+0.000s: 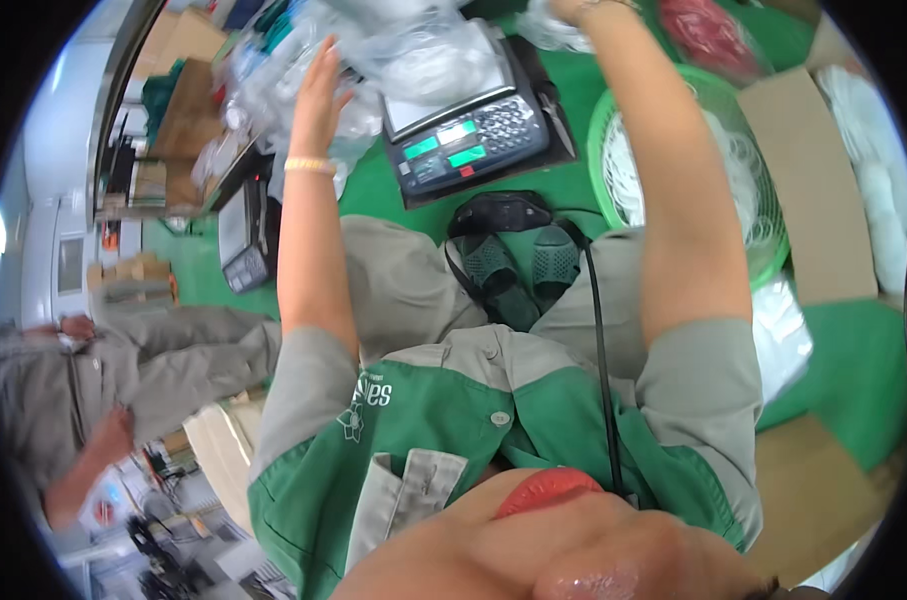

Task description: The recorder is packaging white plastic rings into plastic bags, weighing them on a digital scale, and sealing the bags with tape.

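My left hand point(320, 98) is raised with its fingers stretched out, beside a heap of clear plastic bags point(358, 130). Nothing shows in its grasp. A digital scale point(463, 140) with green displays and a keypad stands between my arms. On its pan lies a clear bag point(438, 65) of whitish contents that I cannot make out. My right hand point(576, 10) reaches to the upper edge, right by another clear plastic bag point(553, 28). Its fingers are mostly cut off, so whether it grips that bag is hidden.
Under my right forearm stands a green mesh basket point(601, 135) holding white ring-like coils. Beside it are a cardboard box point(808, 190) and a bag of red items point(708, 35). At left are a second scale point(245, 240) and another person's legs point(163, 340). A black cable point(598, 340) hangs before me.
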The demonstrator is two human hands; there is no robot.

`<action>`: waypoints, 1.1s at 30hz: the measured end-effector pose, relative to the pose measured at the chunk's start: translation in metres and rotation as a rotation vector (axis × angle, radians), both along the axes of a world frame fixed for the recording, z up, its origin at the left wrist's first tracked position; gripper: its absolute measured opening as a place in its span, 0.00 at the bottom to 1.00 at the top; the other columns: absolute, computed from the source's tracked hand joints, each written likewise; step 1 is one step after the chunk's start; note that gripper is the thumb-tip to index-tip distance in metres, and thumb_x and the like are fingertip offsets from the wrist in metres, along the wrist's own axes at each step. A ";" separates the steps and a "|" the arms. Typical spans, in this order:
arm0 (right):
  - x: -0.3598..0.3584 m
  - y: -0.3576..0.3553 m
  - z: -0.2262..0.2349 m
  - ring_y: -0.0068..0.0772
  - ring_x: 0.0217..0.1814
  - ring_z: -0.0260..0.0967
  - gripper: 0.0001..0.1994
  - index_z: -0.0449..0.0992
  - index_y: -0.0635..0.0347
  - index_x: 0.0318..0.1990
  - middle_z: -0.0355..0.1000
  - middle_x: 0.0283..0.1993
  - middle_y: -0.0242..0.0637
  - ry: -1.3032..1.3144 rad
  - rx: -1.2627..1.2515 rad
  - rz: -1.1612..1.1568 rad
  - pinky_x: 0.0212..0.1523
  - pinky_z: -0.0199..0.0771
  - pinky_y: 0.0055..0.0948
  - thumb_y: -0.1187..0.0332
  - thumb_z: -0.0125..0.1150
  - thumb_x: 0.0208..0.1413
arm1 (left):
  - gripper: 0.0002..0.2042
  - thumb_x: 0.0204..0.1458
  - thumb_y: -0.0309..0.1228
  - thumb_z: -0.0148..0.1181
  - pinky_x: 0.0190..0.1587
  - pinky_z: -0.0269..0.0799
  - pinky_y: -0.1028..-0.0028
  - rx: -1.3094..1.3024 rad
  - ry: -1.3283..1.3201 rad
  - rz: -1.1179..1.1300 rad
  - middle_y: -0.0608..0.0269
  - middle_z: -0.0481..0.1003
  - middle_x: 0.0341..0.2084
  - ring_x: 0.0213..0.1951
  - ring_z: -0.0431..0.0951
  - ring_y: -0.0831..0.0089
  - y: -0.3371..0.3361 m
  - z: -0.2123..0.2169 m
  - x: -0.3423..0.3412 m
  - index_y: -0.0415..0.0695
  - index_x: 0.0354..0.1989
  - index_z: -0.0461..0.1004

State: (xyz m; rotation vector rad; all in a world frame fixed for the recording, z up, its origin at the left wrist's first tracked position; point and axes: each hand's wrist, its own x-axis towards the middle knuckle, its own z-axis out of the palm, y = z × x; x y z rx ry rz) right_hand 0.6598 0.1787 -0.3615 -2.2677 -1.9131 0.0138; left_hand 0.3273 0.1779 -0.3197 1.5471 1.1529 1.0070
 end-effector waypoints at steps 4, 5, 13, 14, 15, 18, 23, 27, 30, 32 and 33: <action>0.029 -0.021 0.001 0.37 0.40 0.71 0.12 0.75 0.61 0.37 0.73 0.35 0.44 0.035 0.177 -0.019 0.38 0.71 0.32 0.70 0.46 0.48 | 0.27 0.51 0.46 0.51 0.57 0.51 0.55 -0.060 0.087 -0.050 0.63 0.51 0.60 0.62 0.46 0.57 0.017 0.004 -0.004 0.50 0.58 0.58; 0.072 -0.004 -0.016 0.45 0.48 0.67 0.16 0.71 0.58 0.45 0.70 0.46 0.44 0.018 0.088 0.095 0.50 0.65 0.38 0.70 0.46 0.47 | 0.19 0.52 0.36 0.50 0.47 0.60 0.65 -0.169 -0.029 0.011 0.60 0.60 0.48 0.48 0.59 0.64 0.031 -0.007 0.015 0.44 0.52 0.61; 0.079 0.001 -0.014 0.51 0.50 0.63 0.15 0.71 0.58 0.43 0.67 0.46 0.51 0.013 0.110 0.197 0.50 0.62 0.39 0.68 0.44 0.47 | 0.10 0.53 0.28 0.48 0.39 0.70 0.72 -0.040 -0.559 0.126 0.59 0.68 0.28 0.33 0.71 0.67 0.078 0.070 -0.081 0.33 0.38 0.65; 0.084 -0.006 -0.015 0.51 0.50 0.63 0.14 0.71 0.58 0.41 0.67 0.45 0.52 0.024 0.089 0.163 0.50 0.62 0.39 0.68 0.46 0.46 | 0.08 0.53 0.28 0.48 0.37 0.71 0.73 0.013 -0.533 0.171 0.60 0.68 0.26 0.32 0.71 0.68 0.063 0.086 -0.073 0.35 0.36 0.66; 0.082 -0.011 -0.014 0.51 0.49 0.63 0.13 0.72 0.58 0.40 0.67 0.45 0.52 0.043 0.075 0.139 0.50 0.62 0.40 0.68 0.48 0.46 | 0.07 0.52 0.28 0.49 0.36 0.71 0.74 0.075 -0.498 0.224 0.61 0.67 0.24 0.31 0.71 0.70 0.045 0.106 -0.073 0.37 0.33 0.67; 0.071 -0.012 -0.010 0.51 0.47 0.64 0.12 0.72 0.58 0.39 0.68 0.42 0.52 0.074 0.038 0.094 0.47 0.64 0.41 0.69 0.52 0.44 | 0.07 0.51 0.29 0.51 0.30 0.70 0.73 0.165 -0.501 0.256 0.63 0.68 0.23 0.27 0.71 0.71 0.015 0.143 -0.105 0.38 0.33 0.68; 0.086 0.000 -0.026 0.53 0.42 0.67 0.10 0.72 0.56 0.35 0.70 0.35 0.51 0.064 0.140 0.137 0.41 0.65 0.42 0.67 0.55 0.44 | 0.12 0.51 0.32 0.51 0.31 0.70 0.72 0.115 -0.403 0.301 0.62 0.70 0.24 0.27 0.71 0.72 0.021 0.144 -0.165 0.35 0.38 0.68; 0.074 -0.005 -0.017 0.51 0.45 0.66 0.10 0.73 0.57 0.37 0.70 0.39 0.51 0.127 0.020 0.039 0.44 0.65 0.40 0.69 0.54 0.44 | 0.13 0.52 0.33 0.51 0.37 0.68 0.71 0.170 -0.298 0.479 0.63 0.69 0.27 0.32 0.70 0.71 0.042 0.103 -0.211 0.34 0.39 0.69; 0.076 0.000 -0.017 0.51 0.45 0.66 0.11 0.73 0.56 0.38 0.70 0.39 0.51 0.144 0.018 0.030 0.44 0.65 0.41 0.69 0.55 0.44 | 0.24 0.47 0.41 0.56 0.54 0.58 0.58 0.196 -0.284 0.484 0.61 0.60 0.55 0.54 0.61 0.55 0.044 0.079 -0.255 0.46 0.52 0.64; 0.071 -0.002 -0.016 0.51 0.46 0.66 0.11 0.73 0.55 0.38 0.70 0.39 0.51 0.107 -0.002 0.022 0.44 0.65 0.41 0.69 0.54 0.45 | 0.22 0.44 0.35 0.59 0.52 0.61 0.61 0.405 0.449 0.487 0.60 0.62 0.53 0.49 0.65 0.56 0.040 0.047 -0.280 0.44 0.50 0.66; 0.070 -0.005 -0.014 0.51 0.46 0.66 0.11 0.73 0.55 0.38 0.70 0.39 0.51 0.101 -0.004 0.016 0.44 0.65 0.41 0.69 0.54 0.45 | 0.21 0.41 0.29 0.61 0.50 0.64 0.64 0.593 1.188 0.431 0.58 0.65 0.51 0.44 0.69 0.56 0.039 0.031 -0.285 0.43 0.47 0.68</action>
